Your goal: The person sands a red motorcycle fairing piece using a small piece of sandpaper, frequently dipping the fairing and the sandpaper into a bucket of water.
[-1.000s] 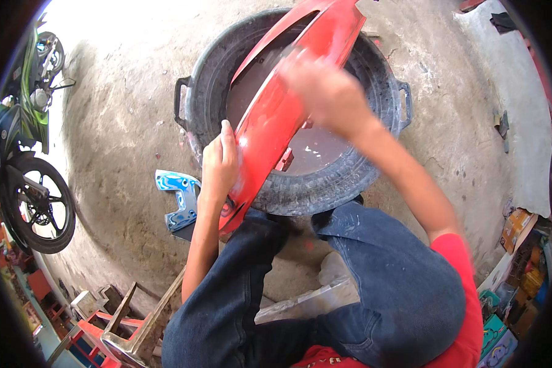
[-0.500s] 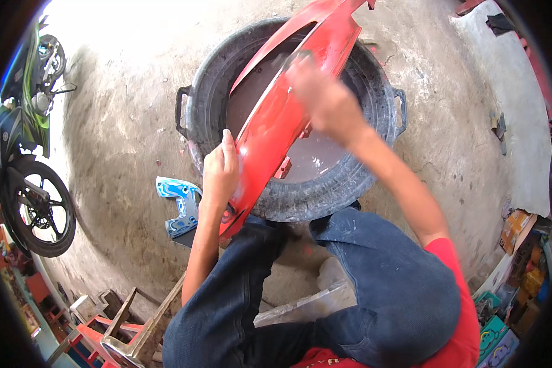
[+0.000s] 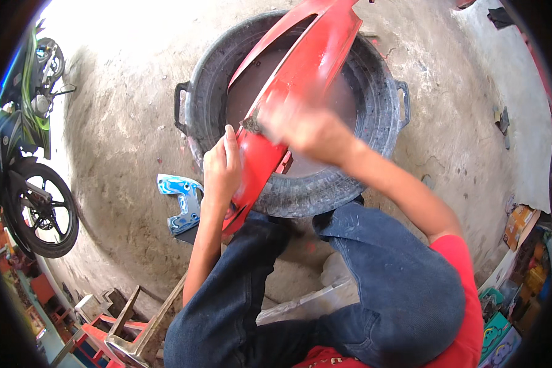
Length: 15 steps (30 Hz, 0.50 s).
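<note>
The red fairing panel (image 3: pixel 260 153) slants across the black tub (image 3: pixel 276 199) of cloudy liquid, its lower end by the left knee (image 3: pixel 242 260) of the jeans. The grip of the left hand (image 3: pixel 219 168) closes on the panel's left edge, though fingers tucked beneath cannot be seen; the right hand (image 3: pixel 313 132), blurred, pinches a dark grey pad (image 3: pixel 251 124) against that same edge. The blur suggests a rubbing stroke, best made with the pad flat, so pressure spreads over the curve rather than digging in at one corner. Easing off at the narrow edge should spare the finish there. The left thumb lies just beside the pad, so strokes ought to stop short of it while the panel stays braced.
</note>
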### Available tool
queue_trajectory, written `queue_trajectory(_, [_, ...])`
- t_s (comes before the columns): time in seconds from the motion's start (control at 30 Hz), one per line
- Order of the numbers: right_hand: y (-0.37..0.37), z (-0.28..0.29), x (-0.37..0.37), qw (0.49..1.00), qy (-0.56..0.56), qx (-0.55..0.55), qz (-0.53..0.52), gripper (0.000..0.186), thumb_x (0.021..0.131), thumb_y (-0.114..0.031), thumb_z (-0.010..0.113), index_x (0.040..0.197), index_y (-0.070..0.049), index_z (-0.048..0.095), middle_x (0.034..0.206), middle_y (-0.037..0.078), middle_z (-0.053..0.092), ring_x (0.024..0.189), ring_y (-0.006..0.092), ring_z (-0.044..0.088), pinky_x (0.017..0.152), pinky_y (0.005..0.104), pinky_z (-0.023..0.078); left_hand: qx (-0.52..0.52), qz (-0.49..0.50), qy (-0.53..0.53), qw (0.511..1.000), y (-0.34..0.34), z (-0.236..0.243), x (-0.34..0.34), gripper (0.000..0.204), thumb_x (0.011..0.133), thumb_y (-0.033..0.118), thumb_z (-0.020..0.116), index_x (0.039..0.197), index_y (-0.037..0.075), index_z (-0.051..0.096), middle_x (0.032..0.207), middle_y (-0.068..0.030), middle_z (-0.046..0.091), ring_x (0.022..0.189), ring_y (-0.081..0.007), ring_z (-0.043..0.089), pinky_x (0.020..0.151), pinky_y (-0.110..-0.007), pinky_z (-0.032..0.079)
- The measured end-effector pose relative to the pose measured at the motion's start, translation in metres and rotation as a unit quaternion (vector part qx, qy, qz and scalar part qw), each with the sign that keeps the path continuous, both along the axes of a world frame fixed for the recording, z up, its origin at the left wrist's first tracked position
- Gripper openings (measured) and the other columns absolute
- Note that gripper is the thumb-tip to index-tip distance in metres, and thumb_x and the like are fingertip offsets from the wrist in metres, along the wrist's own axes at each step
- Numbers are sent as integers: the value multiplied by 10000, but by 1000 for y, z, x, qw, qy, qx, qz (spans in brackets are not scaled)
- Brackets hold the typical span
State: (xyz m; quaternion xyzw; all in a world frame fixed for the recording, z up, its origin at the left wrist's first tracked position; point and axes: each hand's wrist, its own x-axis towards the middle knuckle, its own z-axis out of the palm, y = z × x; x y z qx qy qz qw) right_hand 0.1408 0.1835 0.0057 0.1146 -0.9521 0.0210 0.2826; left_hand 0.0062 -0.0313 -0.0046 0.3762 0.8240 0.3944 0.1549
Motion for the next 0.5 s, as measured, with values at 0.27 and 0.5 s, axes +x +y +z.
queue_trajectory(0.27, [71, -1, 2, 955, 115, -151, -228, 454, 952, -17, 631, 1407, -26, 617, 1426, 183, 640, 1319, 341, 619, 1110, 422, 518, 6, 8, 7, 1000, 0, 3, 0, 465, 1136, 285, 422, 878, -49, 619, 681, -267, 555, 612, -473, 547, 581, -536, 388])
queue_trajectory(0.5, [53, 5, 0, 967, 59, -138, -205, 519, 956, -29, 596, 1474, -44, 575, 1482, 192, 601, 1367, 340, 588, 1154, 431, 489, -20, 45, -57, 997, 2, 4, 1, 553, 1145, 356, 414, 817, -49, 598, 657, -270, 536, 580, -444, 492, 576, -512, 375])
